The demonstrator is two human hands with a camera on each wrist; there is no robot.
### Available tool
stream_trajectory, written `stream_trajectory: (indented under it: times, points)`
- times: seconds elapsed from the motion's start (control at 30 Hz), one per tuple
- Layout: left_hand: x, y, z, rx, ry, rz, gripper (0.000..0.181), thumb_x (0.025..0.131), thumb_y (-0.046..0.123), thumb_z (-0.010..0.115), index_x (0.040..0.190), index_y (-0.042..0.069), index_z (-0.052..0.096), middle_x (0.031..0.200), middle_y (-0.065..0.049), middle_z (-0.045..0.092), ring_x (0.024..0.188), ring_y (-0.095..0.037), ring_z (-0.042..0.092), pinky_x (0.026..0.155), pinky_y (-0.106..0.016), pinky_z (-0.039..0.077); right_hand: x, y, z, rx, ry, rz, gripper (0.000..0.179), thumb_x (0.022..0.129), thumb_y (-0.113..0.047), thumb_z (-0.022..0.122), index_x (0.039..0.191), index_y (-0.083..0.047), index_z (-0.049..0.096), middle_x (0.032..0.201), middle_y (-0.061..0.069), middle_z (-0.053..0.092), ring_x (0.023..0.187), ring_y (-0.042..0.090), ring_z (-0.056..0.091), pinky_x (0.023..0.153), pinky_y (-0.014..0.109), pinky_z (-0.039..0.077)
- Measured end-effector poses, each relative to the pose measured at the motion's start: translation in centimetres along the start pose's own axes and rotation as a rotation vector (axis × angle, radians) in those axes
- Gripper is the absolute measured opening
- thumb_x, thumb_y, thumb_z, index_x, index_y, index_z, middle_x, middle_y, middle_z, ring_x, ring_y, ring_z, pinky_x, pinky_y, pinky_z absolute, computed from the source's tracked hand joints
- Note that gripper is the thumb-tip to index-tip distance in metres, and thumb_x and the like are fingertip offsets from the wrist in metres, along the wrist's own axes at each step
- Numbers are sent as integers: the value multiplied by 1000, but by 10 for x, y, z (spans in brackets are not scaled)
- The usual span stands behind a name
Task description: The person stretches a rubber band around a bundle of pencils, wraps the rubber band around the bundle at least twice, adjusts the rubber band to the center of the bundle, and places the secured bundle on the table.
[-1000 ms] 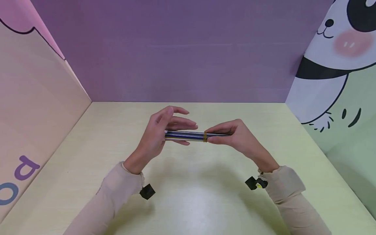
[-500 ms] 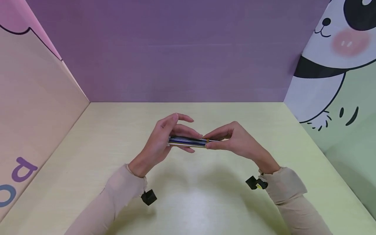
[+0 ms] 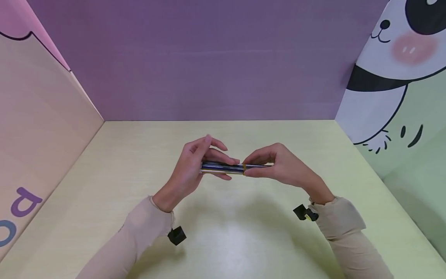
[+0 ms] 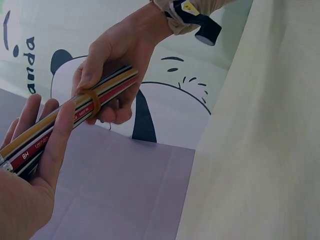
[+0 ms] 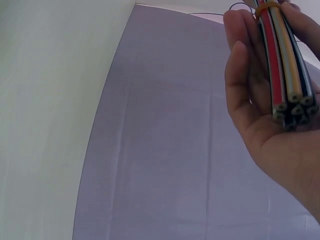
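A bundle of striped pencils [image 3: 223, 167] is held level above the table, with a yellowish rubber band [image 3: 244, 168] around it. My right hand [image 3: 285, 166] pinches the bundle close to the band, thumb on the near side. At the other end, my left hand [image 3: 189, 164] supports the pencils against its palm, its fingers extended along them. In the left wrist view, metal-capped ends of the pencils [image 4: 42, 137] lie at the left palm, and red, yellow and dark stripes show. In the right wrist view, the pencils' [image 5: 281, 60] flat, unsharpened ends point towards the right palm.
A pale table [image 3: 223, 240] lies beneath both hands. Behind it stands a purple wall [image 3: 223, 62], with a pinkish panel [image 3: 42, 116] at the left and a panda-printed green panel [image 3: 418, 162] at the right. Small black cameras sit at both wrists.
The left hand and the bundle have come slightly down and to the right. The right hand keeps its pinch near the band, which its fingers partly covered half a second ago.
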State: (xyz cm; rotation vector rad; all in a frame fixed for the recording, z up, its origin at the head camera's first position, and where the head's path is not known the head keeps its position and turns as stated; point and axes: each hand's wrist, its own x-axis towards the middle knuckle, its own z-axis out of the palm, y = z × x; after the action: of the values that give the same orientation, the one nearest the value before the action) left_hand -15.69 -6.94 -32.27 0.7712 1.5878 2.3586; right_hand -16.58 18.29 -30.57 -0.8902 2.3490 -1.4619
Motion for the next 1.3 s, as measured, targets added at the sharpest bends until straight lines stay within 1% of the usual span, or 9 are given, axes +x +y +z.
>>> stream_trajectory:
  times: [0.23,0.37,0.43,0.63,0.77,0.9,1.07,1.2,1.3]
  points:
    - [-2,-7,6,14,8,12,40,110,30,38,99,-4,57,85,-16,75,92,-40,72,70,-61,57,2,4,8,-16,-2,5,22,87,-30,78,108,-25,77,102,-5,75,92,20,72,78,38,57]
    - [-2,-9,6,-2,26,10,41,110,29,39,98,-7,54,82,-15,75,94,-40,72,70,-60,57,2,4,11,-48,32,-16,21,87,-32,79,107,-25,77,99,-7,75,87,17,73,75,37,58]
    - [-2,-10,5,-9,37,3,43,109,30,42,98,-10,52,79,-14,75,95,-40,72,71,-59,57,3,5,13,-98,53,-46,19,87,-35,78,105,-27,77,96,-9,75,83,15,72,73,35,58]
    - [-2,-7,6,0,37,19,39,108,28,43,93,-6,57,78,-14,74,96,-40,71,71,-59,57,1,1,16,-302,91,-143,21,87,-44,75,102,-29,75,85,-16,71,66,7,62,61,27,53]
    - [-1,-3,6,2,25,37,37,109,25,43,91,-3,60,81,-14,74,96,-41,71,70,-58,57,-1,-3,14,-350,68,-149,27,86,-40,78,106,-23,74,86,-14,70,66,7,61,61,27,52]
    - [-1,-4,6,-20,39,19,36,108,26,46,89,-2,60,80,-14,74,96,-41,71,69,-57,58,-3,-5,15,-405,57,-164,22,89,-35,76,107,-22,73,84,-14,68,64,6,58,60,25,51]
    - [-1,-10,6,-17,47,-18,36,107,27,48,87,-1,61,77,-12,74,97,-38,72,72,-55,58,-3,-4,23,-645,118,-257,17,89,-33,76,97,-19,71,72,-17,61,57,2,48,57,23,44]
    - [-1,-10,6,-3,55,-17,36,106,27,49,88,-2,60,78,-12,74,97,-38,72,72,-55,58,-1,-1,28,-740,165,-313,22,87,-33,78,99,-16,71,77,-13,66,61,2,52,61,22,46]
    - [0,-8,5,-4,68,-20,34,106,26,49,89,-2,60,82,-15,74,97,-40,71,71,-57,58,-1,-1,26,-747,151,-271,28,84,-32,81,103,-14,71,83,-10,69,64,2,56,61,21,49]
